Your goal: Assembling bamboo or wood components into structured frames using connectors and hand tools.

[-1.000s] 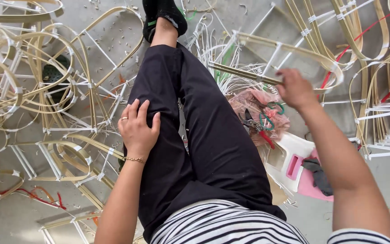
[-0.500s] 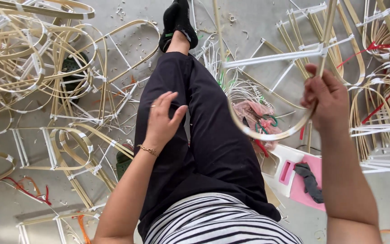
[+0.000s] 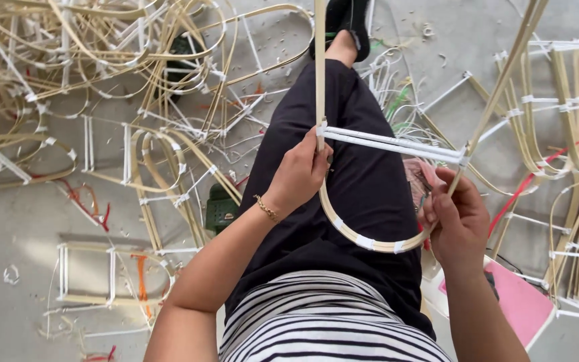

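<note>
I hold a U-shaped bamboo frame (image 3: 370, 243) over my lap, its curved end toward me and its two long strips running up out of view. A white taped crossbar (image 3: 397, 145) joins the two strips. My left hand (image 3: 301, 173) grips the left strip at the crossbar's joint. My right hand (image 3: 458, 221) grips the right strip just below the other joint. Black trousers and a striped top lie underneath.
Piles of bent bamboo frames (image 3: 102, 74) bound with white tape cover the grey floor at left. More frames (image 3: 564, 134) lie at right. A pink and white tray (image 3: 524, 302) sits by my right hip, a dark green object (image 3: 221, 208) by my left thigh.
My right hand has lifted the frame from the right and brought it over my lap. My left hand has left my thigh and taken hold of the frame's left strip.
</note>
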